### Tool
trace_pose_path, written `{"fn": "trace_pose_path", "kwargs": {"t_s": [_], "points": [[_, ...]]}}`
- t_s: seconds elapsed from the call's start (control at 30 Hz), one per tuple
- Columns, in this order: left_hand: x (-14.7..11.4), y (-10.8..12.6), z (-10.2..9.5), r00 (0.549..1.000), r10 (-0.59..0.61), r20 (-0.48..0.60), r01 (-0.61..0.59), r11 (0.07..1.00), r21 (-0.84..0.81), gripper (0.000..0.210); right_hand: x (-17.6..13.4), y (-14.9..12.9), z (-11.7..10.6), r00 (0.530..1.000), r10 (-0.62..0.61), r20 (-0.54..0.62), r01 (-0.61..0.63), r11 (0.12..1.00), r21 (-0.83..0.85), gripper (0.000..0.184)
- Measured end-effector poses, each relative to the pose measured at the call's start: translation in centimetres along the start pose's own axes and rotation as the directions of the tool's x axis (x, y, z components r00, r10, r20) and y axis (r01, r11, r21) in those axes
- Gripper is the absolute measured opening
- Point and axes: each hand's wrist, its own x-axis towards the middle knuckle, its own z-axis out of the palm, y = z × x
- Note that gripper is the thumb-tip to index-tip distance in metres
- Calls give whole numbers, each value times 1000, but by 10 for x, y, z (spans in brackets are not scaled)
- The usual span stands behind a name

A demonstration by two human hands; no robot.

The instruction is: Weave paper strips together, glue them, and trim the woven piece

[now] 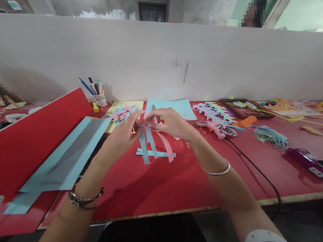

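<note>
Over the middle of the red table, my left hand and my right hand meet fingertip to fingertip. Both pinch the upper end of a light-blue paper strip. A second blue strip hangs beside it, and a pink paper strip curves down on the right. Among my right fingers show a grey pointed blade and a yellow loop, apparently scissors; how they are held is partly hidden. Below the hanging strips, another blue strip lies crosswise on the table.
Cut strips pile behind my left hand, near a pen cup. Blue sheets and a red board stand left. Rightward lie a pink glue gun with its cord, zigzag paper, and a purple device.
</note>
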Motion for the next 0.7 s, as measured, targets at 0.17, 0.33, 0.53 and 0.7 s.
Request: {"fn": "trace_pose_path", "kwargs": {"t_s": [0.17, 0.33, 0.53, 0.7], "points": [[1, -2, -1, 998, -43, 38, 43, 999, 7, 38, -1, 3, -3, 998, 51, 43, -50, 998, -27, 13], [0, -3, 1, 997, -40, 59, 39, 999, 20, 38, -1, 6, -2, 996, 70, 49, -68, 997, -44, 11], [1, -3, 1, 997, -61, 43, 60, 998, 25, 33, -1, 8, 0, 996, 71, 61, -72, 997, 0, 13], [1, -3, 1, 996, -77, 50, 76, 997, 26, 32, -1, 6, 0, 993, 94, 73, -95, 995, 11, 13]]}}
